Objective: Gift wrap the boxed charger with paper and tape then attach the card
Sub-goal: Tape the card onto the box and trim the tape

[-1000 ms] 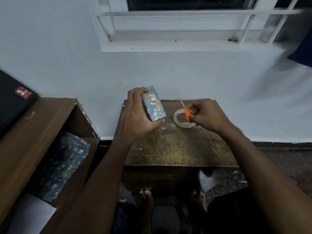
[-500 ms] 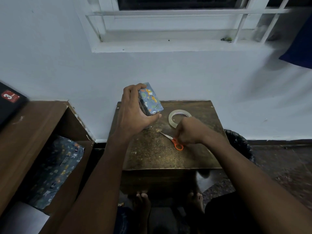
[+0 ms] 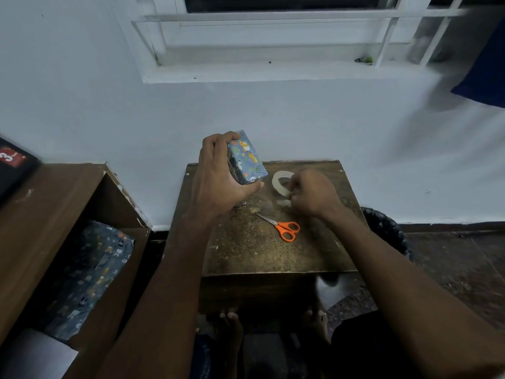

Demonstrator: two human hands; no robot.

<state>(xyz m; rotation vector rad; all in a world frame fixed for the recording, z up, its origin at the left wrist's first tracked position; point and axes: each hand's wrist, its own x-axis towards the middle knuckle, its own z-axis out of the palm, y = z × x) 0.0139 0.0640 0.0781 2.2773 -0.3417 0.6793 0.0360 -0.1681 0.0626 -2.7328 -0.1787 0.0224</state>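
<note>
The boxed charger (image 3: 247, 160), wrapped in blue paper with cartoon animals, is held tilted above the back left of the small wooden table (image 3: 273, 255). My left hand (image 3: 218, 181) grips it from the left side, thumb under its lower corner. My right hand (image 3: 314, 195) is blurred, its fingers curled at the near edge of the clear tape roll (image 3: 278, 180), pinching a pale strip of tape. Orange-handled scissors (image 3: 285, 228) lie on the table below that hand. No card is in view.
A brown shelf unit on the left holds spare wrapping paper (image 3: 90, 272) and a white sheet (image 3: 35, 356). A black box (image 3: 13, 165) sits on its top. A black bin (image 3: 388, 228) stands right of the table. My bare feet are under the table's front.
My right hand has laid the scissors on the table and moved back up to the tape roll. My left hand keeps holding the wrapped box, lifted slightly.
</note>
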